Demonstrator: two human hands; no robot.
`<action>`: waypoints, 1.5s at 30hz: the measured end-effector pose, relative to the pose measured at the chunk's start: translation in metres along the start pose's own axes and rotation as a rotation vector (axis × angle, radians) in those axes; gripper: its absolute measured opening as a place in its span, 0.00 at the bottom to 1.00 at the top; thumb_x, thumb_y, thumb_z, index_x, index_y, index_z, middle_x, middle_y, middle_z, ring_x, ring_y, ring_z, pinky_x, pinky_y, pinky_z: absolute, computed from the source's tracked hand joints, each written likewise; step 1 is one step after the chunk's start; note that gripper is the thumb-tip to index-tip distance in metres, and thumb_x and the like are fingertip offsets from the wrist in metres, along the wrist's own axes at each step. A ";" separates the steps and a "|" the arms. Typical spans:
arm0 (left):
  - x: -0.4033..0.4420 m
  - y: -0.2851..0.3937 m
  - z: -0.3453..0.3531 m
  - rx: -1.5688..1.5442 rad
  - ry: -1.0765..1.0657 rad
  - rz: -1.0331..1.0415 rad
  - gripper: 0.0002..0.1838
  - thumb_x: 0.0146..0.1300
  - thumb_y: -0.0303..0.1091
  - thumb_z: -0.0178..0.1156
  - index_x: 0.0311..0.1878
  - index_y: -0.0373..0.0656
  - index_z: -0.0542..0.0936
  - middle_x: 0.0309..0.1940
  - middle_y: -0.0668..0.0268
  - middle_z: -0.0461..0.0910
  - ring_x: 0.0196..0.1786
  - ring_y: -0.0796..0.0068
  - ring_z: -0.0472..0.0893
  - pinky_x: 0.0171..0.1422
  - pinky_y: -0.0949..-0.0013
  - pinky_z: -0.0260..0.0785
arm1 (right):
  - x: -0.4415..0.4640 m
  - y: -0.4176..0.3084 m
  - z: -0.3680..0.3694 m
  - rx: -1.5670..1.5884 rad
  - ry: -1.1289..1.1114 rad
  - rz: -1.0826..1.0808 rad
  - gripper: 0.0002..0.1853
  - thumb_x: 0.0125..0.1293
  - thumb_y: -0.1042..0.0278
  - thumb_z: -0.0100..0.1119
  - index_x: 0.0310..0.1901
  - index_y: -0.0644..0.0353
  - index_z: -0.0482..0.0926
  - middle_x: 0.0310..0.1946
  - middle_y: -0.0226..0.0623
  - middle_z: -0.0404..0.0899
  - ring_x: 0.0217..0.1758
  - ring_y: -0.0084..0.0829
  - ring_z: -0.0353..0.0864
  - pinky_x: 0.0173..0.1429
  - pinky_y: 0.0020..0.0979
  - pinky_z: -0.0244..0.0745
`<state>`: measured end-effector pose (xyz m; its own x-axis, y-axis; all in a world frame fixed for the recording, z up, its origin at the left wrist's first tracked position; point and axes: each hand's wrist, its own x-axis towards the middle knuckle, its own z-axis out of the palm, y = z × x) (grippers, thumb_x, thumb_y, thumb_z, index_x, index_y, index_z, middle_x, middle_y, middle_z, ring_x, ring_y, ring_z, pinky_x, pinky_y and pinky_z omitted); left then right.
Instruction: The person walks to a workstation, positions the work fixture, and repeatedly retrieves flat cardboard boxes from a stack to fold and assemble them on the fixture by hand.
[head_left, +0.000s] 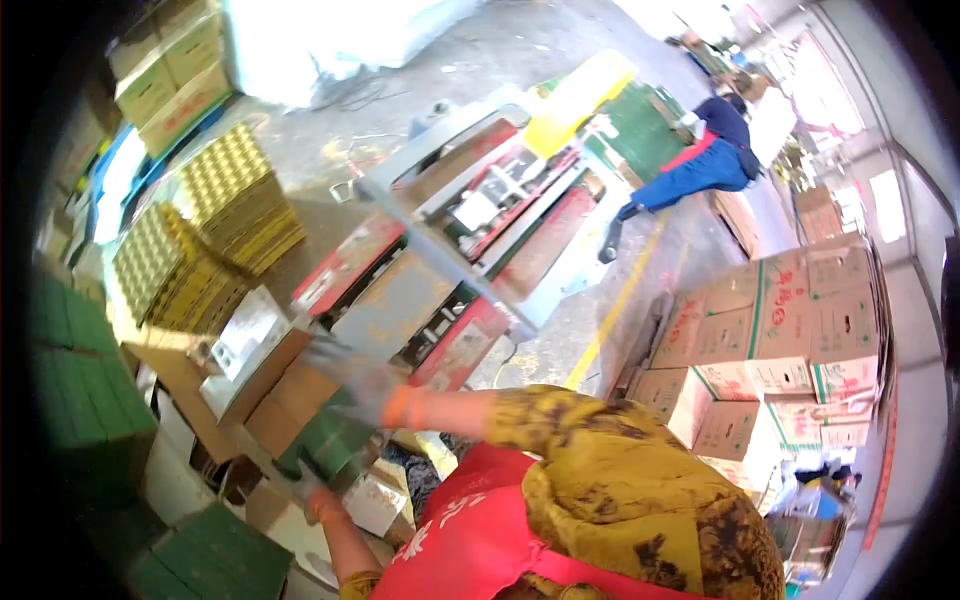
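Note:
My right hand (368, 388), in a grey glove with an orange cuff, reaches over an open cardboard box (285, 408). It is blurred by motion, with its fingers stretched out and apart from the thumb. Lower down, my gloved left hand (311, 492) is against the green side (338, 440) of the box. Its fingers are small and blurred, so I cannot tell whether they grip the edge. A white carton-like thing (248, 335) stands beside the raised brown flaps.
A grey machine frame with red rails (405, 290) stands ahead. Yellow egg trays (235, 195) are stacked to the left, green boxes (90, 385) below them. Printed cartons (765, 320) are piled at the right. Another person (715, 150) bends beyond the machine.

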<state>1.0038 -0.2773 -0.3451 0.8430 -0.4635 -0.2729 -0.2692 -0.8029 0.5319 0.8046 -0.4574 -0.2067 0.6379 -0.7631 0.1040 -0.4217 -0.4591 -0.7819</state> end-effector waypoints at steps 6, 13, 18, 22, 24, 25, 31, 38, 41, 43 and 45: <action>0.011 -0.018 0.020 -0.470 0.009 -0.069 0.32 0.68 0.44 0.52 0.69 0.36 0.60 0.68 0.55 0.64 0.67 0.62 0.67 0.68 0.67 0.59 | 0.076 0.003 0.085 -0.479 -0.095 -0.321 0.35 0.56 0.58 0.60 0.64 0.63 0.64 0.65 0.51 0.61 0.71 0.51 0.56 0.76 0.47 0.43; -0.044 0.053 0.061 -0.436 -0.297 -0.048 0.37 0.64 0.49 0.55 0.70 0.35 0.59 0.69 0.52 0.61 0.70 0.60 0.61 0.73 0.64 0.51 | 0.006 0.013 -0.002 -0.582 -0.487 -0.098 0.36 0.51 0.54 0.62 0.60 0.66 0.68 0.60 0.55 0.67 0.66 0.51 0.63 0.72 0.48 0.51; -0.038 0.045 -0.002 -0.531 -0.264 0.418 0.28 0.69 0.36 0.51 0.69 0.39 0.60 0.65 0.52 0.66 0.65 0.63 0.69 0.68 0.64 0.61 | 0.035 -0.084 0.023 -0.189 -0.282 -0.322 0.46 0.49 0.51 0.68 0.68 0.58 0.59 0.67 0.50 0.59 0.71 0.53 0.55 0.74 0.49 0.47; -0.049 0.012 -0.075 -0.698 0.194 0.236 0.28 0.67 0.34 0.53 0.69 0.38 0.60 0.64 0.53 0.66 0.63 0.64 0.70 0.67 0.64 0.62 | 0.054 -0.250 0.042 0.261 -0.358 -0.728 0.50 0.47 0.49 0.72 0.69 0.60 0.57 0.67 0.50 0.58 0.72 0.55 0.53 0.74 0.49 0.47; -0.049 -0.009 -0.112 -0.775 0.311 0.189 0.29 0.66 0.33 0.54 0.68 0.38 0.60 0.64 0.53 0.65 0.62 0.64 0.70 0.66 0.64 0.63 | 0.048 -0.324 0.063 0.365 -0.378 -0.895 0.53 0.45 0.44 0.71 0.69 0.61 0.56 0.68 0.51 0.56 0.71 0.57 0.52 0.74 0.50 0.46; -0.050 -0.017 -0.129 -0.812 0.339 0.176 0.29 0.66 0.32 0.54 0.68 0.38 0.59 0.64 0.53 0.65 0.62 0.65 0.70 0.66 0.64 0.63 | 0.038 -0.351 0.087 0.354 -0.347 -0.959 0.48 0.48 0.45 0.69 0.67 0.60 0.60 0.66 0.48 0.61 0.71 0.56 0.55 0.74 0.51 0.46; -0.065 -0.040 -0.156 -0.883 0.301 0.164 0.31 0.63 0.29 0.57 0.67 0.37 0.59 0.62 0.54 0.65 0.59 0.66 0.71 0.65 0.64 0.65 | 0.030 -0.340 0.087 0.290 -0.454 -0.935 0.22 0.55 0.60 0.63 0.53 0.52 0.79 0.52 0.34 0.79 0.65 0.45 0.68 0.73 0.53 0.48; -0.063 -0.077 -0.107 -0.877 0.084 0.070 0.40 0.54 0.28 0.67 0.67 0.35 0.57 0.63 0.54 0.63 0.60 0.64 0.68 0.67 0.63 0.60 | 0.035 -0.121 -0.028 0.250 -0.298 -0.486 0.19 0.47 0.75 0.70 0.43 0.48 0.85 0.65 0.46 0.67 0.73 0.52 0.54 0.73 0.41 0.55; -0.070 -0.049 -0.085 -0.828 -0.015 0.082 0.49 0.50 0.24 0.69 0.72 0.38 0.50 0.68 0.55 0.58 0.67 0.58 0.62 0.72 0.61 0.55 | 0.006 -0.050 -0.016 0.143 -0.262 -0.241 0.15 0.48 0.75 0.69 0.40 0.49 0.86 0.65 0.46 0.67 0.73 0.53 0.54 0.73 0.41 0.55; -0.070 0.006 -0.085 -0.738 -0.027 0.205 0.45 0.54 0.23 0.64 0.72 0.39 0.50 0.69 0.56 0.57 0.68 0.59 0.62 0.72 0.61 0.55 | -0.011 0.012 0.003 -0.068 -0.274 -0.249 0.18 0.50 0.73 0.69 0.45 0.49 0.84 0.65 0.47 0.66 0.70 0.48 0.61 0.71 0.38 0.59; -0.045 0.009 -0.048 -0.601 -0.009 0.279 0.47 0.52 0.21 0.63 0.73 0.39 0.49 0.69 0.57 0.57 0.67 0.62 0.63 0.71 0.62 0.57 | -0.031 0.056 0.014 -0.025 -0.338 0.012 0.27 0.50 0.72 0.68 0.56 0.49 0.77 0.65 0.47 0.65 0.67 0.47 0.65 0.69 0.39 0.62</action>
<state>0.9856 -0.2454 -0.2900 0.7745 -0.6291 -0.0657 -0.1677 -0.3044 0.9377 0.7698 -0.4528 -0.2626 0.8088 -0.5761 -0.1184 -0.4433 -0.4649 -0.7664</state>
